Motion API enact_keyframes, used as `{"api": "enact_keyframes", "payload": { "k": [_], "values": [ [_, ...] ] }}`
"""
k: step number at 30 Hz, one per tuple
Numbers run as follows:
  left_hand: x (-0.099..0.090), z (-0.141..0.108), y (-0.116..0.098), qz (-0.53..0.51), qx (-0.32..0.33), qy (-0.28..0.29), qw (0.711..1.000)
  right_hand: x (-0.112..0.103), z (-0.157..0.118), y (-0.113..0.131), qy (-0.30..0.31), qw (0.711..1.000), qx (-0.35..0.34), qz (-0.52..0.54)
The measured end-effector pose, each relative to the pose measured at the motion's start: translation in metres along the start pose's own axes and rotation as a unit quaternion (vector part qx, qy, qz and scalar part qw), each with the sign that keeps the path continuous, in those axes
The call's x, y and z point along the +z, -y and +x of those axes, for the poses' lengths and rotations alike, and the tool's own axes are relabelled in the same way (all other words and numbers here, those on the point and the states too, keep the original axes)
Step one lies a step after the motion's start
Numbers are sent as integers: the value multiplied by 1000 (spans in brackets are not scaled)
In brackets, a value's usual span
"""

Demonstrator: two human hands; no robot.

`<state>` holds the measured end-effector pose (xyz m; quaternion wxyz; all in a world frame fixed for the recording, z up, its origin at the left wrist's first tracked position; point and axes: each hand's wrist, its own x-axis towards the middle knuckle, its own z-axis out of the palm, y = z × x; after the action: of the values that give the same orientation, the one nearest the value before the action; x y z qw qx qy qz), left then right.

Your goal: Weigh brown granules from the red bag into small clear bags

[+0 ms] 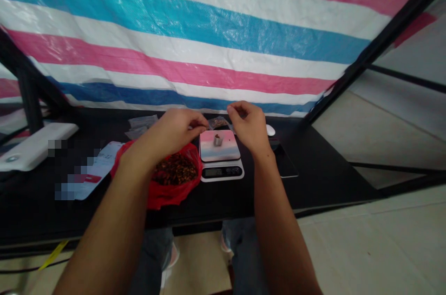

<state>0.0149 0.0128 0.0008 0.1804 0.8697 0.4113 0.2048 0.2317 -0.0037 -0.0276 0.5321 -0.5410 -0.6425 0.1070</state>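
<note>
Left hand pinched above red plastic bag, left of digital scale, hold unclear; right hand loosely curled, nothing visible, right of scale; small metal cup on platform; low pinches spill least

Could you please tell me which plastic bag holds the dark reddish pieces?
The open red plastic bag, under the left hand; the two clear bags behind it look flat.

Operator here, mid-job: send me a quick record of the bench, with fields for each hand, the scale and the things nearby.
Left hand: fingers pinched above red bag; anything held too small to tell.
Right hand: raised beside scale, fingers pinched; nothing visibly held.
Scale: digital, metal cup on platform.
Bag contents: dark reddish dried bits.
Nearby: clear bags, white mouse.
</note>
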Motion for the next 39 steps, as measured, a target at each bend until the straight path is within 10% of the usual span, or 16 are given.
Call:
{"api": "enact_keyframes", "payload": {
  "k": [11,31,39],
  "values": [
    [53,64,-1,137,145,76,977,-4,1,-8,-14,999,-2,34],
    [30,41,-2,107,71,21,992,-8,-3,4,24,999,-14,31],
    [-6,-29,28,133,-36,-83,987,22,-25,45,318,948,-35,-3]
  ]
}}
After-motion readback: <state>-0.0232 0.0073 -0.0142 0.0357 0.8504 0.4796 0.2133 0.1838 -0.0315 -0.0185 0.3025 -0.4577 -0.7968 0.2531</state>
